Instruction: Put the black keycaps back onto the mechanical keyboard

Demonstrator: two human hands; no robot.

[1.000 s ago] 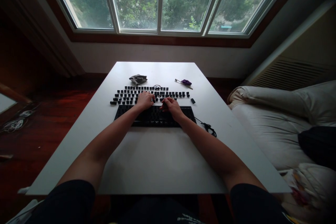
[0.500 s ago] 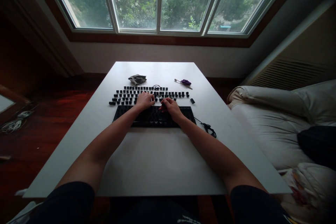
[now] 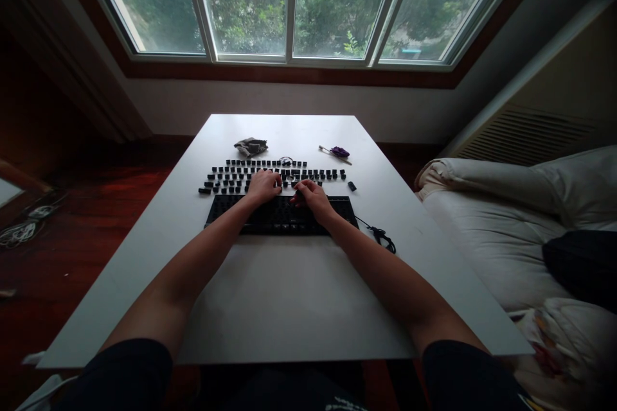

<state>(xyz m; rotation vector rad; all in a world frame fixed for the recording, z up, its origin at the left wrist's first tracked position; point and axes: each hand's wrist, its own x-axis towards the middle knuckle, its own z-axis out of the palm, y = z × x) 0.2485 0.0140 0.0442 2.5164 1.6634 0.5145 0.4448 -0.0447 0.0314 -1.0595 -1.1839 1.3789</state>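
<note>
My left hand (image 3: pixel 263 186) is over the top edge of a black keyboard (image 3: pixel 284 225), its fingers bent down beside loose black keycaps (image 3: pixel 234 171). Index finger and thumb curl together; anything between them is too dark and small to name. Just to the right, my right hand (image 3: pixel 314 199) has its thumb and fingertips pinched above the keyboard. What is in that pinch, if anything, I cannot make out. Several rows of keycaps stand behind the keyboard, and one longer keycap (image 3: pixel 351 186) lies apart at the right.
Farther back on the white table (image 3: pixel 270 295) lie a crumpled grey cloth (image 3: pixel 250 146), a wire piece (image 3: pixel 286 160), and a thin stick with a purple item (image 3: pixel 340 151). A coiled cable (image 3: pixel 383 239) sits right of the keyboard. A sofa (image 3: pixel 467 231) flanks the table.
The view has shifted very slightly. Both hands keep nearly the same place and pose, and I see no keycap moved.
</note>
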